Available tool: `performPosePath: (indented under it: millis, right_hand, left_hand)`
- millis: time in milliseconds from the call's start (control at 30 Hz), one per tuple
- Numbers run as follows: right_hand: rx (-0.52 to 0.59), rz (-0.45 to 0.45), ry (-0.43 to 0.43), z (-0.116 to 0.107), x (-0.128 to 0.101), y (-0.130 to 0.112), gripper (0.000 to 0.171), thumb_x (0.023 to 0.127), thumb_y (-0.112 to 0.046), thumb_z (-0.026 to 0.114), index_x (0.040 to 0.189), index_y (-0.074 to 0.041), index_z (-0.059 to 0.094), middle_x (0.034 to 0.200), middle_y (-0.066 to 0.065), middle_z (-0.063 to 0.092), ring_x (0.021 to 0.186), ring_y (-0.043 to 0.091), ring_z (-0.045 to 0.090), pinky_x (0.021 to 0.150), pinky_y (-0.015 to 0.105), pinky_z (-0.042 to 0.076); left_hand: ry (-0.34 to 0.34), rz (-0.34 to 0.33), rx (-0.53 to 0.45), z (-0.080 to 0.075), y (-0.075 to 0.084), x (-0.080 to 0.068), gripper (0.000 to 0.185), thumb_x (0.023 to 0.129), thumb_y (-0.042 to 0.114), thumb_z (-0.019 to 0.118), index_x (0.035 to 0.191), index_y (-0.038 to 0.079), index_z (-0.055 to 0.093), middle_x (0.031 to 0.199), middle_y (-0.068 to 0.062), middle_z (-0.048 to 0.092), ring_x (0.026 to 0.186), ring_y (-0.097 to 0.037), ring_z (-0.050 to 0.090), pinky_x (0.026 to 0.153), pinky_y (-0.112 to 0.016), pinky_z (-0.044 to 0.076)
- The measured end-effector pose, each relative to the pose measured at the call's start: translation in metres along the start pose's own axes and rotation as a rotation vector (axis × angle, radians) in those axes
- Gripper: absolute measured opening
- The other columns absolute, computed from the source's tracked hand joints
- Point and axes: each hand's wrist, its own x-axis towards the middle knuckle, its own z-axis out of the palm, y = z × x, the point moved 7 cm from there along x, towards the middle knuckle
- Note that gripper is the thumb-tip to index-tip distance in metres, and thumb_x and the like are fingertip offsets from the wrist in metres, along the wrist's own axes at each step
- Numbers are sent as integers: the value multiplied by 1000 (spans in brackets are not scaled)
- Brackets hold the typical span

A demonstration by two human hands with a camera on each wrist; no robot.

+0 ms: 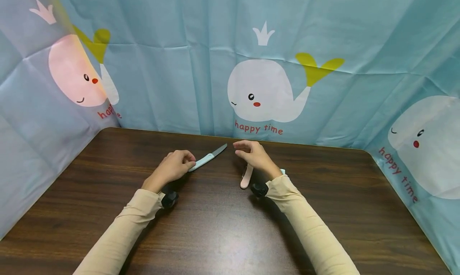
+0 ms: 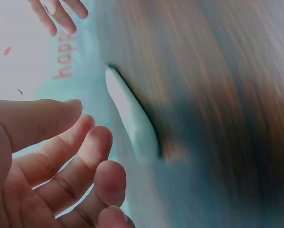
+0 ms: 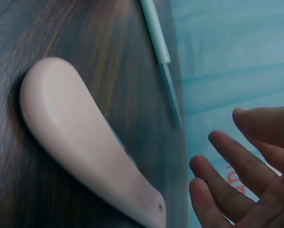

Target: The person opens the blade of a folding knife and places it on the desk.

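Over a dark wooden table (image 1: 223,231), two hands in play, cream sleeves both. Left hand (image 1: 174,166) down at the butt of a pale mint-handled knife (image 1: 207,158), fingers loosely curled in the head view and relaxed, spread apart in the left wrist view, palm (image 2: 18,190) bare; handle (image 2: 132,118) lying just beside the fingertips (image 2: 104,142) there, with a sliver of space between, so no grip on it. Blade pointing up and to the right, toward the curtain. Right hand (image 1: 256,155) hovering above the table, fingers gently bent and apart (image 3: 227,156), nothing between them. Directly under that wrist, a pink handle (image 1: 246,178) flat on the wood, rounded end toward the near edge; big and close in the right wrist view (image 3: 89,147), a small hole near its narrow end, far end hidden beneath the hand. Knife and pink handle near each other, not touching. Black wrist-worn cameras (image 1: 169,199) on both forearms. Behind it all, a light-blue curtain (image 1: 179,67) with white whales (image 1: 264,92) and red "happy time" lettering, wrapped round three sides of the table.
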Motion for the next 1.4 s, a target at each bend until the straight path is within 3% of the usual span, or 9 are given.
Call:
performPosePath:
  millis: [367,800,1100,1400]
  right_hand:
    - [-51,-12,-8,-18,-13,8,31,98,-11,60,127,-1,65,126,17,68,116,31,65,99,45,51]
    - [-84,-23,-20,-30,-25,22,35,95,-7,63,128,4,62,123,21,67,114,36,66,99,48,51]
    - [-125,0,-78,-28,-31,30,38,94,-9,66,130,2,61,128,20,65,114,36,66,96,49,52]
    - [-150,25,-158,-26,-36,34,43,93,-7,67,134,2,57,135,21,60,122,41,59,100,50,49]
  left_hand:
    - [-10,79,-26,17,36,-6,22,97,18,63,113,5,68,83,-5,67,56,-13,48,56,-28,39]
    - [-51,118,-42,40,58,-8,31,96,20,65,124,4,65,71,1,58,52,-10,45,56,-27,38]
    - [-62,155,-47,52,73,-8,33,94,18,68,123,3,65,75,1,61,55,-9,49,57,-26,41]
    - [-99,144,-52,64,83,-6,35,92,19,71,124,6,66,74,2,62,55,-9,49,55,-25,40]
